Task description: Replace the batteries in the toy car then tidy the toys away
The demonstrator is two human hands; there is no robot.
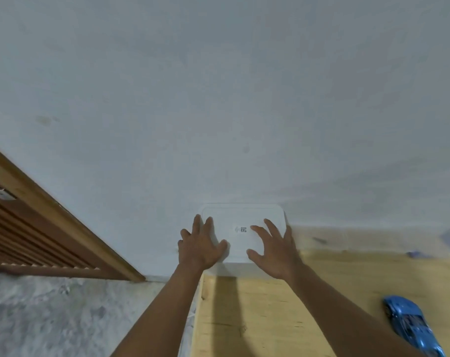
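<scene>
The pale yellow wooden tabletop (270, 318) ends at its left edge right under the person's left forearm, and past that edge there is speckled grey floor (64, 318) and a brown wooden door frame (64, 210). The far edge meets the plain grey-white wall (218, 99). Bare tabletop lies between the forearms and out to the right.

A white rectangular plastic box with a flat lid (244, 217) sits at the far left corner, backed against the wall, its long side running along the wall. The left hand (200, 247) lies flat on the lid's left edge, fingers spread wide. The right hand (275, 251) is spread over the lid's right part, fingers slightly bent and holding nothing.

The glossy blue toy car (412, 325) lies on the table well to the right of the right forearm. Its length runs diagonally, from far-left to near-right.
</scene>
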